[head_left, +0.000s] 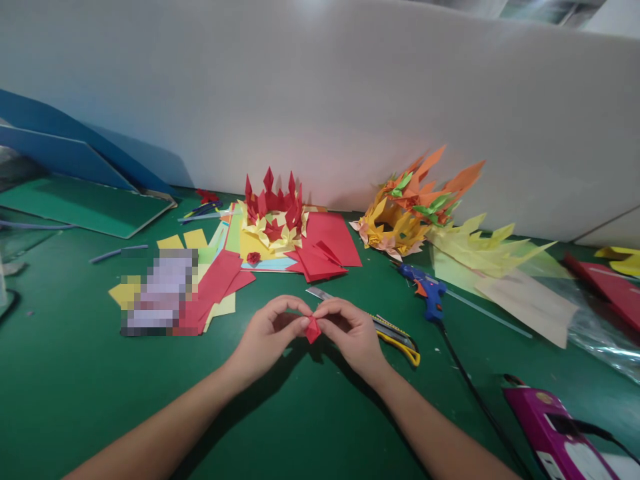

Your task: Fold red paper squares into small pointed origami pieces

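Note:
Between my two hands, above the green table, is a small folded red paper piece [313, 331]. My left hand [273, 330] pinches its left side between thumb and fingertips. On the other side my right hand [354, 333] pinches it the same way, and the fingertips of both hands nearly meet at its top. A yellow utility knife [400, 340] lies just behind my right hand, its blade end showing past my fingers. Farther back stands a red and yellow paper crown [274, 213], with a small red paper flower [253, 258] near its base.
An orange paper crown [400, 213] and a pale yellow paper strip [490, 247] stand at back right. A blue glue gun [425, 290] trails a black cord. Red paper sheets [215, 287] lie beside a blurred-out phone [163, 293]. A magenta power strip [555, 427] sits front right.

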Available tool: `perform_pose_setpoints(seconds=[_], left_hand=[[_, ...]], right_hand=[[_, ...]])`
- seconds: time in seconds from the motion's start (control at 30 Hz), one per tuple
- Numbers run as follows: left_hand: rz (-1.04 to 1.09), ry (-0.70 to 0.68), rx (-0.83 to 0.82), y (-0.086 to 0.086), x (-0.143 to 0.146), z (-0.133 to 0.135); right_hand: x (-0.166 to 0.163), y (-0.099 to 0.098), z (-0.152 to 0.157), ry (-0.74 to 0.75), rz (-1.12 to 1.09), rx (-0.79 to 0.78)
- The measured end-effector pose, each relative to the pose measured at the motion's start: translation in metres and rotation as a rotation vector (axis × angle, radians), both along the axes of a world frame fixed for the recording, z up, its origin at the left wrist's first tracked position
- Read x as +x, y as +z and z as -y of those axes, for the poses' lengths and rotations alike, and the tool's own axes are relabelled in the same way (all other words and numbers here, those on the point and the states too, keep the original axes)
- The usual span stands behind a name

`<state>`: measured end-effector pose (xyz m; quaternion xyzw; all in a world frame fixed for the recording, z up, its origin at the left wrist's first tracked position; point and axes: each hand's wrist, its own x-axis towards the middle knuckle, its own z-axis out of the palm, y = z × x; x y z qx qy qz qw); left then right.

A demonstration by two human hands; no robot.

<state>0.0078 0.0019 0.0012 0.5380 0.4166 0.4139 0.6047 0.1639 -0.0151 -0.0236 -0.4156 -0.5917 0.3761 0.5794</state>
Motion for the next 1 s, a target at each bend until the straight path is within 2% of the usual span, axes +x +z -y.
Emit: perform_pose_setpoints(seconds=[0.13,0.47,0.7,0.87,1.0], left_hand=[[-0.101,0.037,0.270,-0.002,-0.003,-0.001],[-0.333,-0.096,0.735,-0.002,-0.014,-0.006],[-0.323,-0.106,1.055,-0.003,-0.015,-0.008],[-0.330,-0.055,1.046,-0.004,-0.012,-0.004],[-0.326,-0.004,0.889,-0.007,-0.008,-0.001]], right_hand=[[-0.001,0.000,0.001,0.038,-0.056,0.010],[0.002,0.000,0.001,0.096,-0.025,0.107],[0.004,0.001,0.001,0.099,0.013,0.182],[0.002,0.002,0.004,0.043,0.039,0.227],[0.000,0.002,0.003,-0.028,0.057,0.204]])
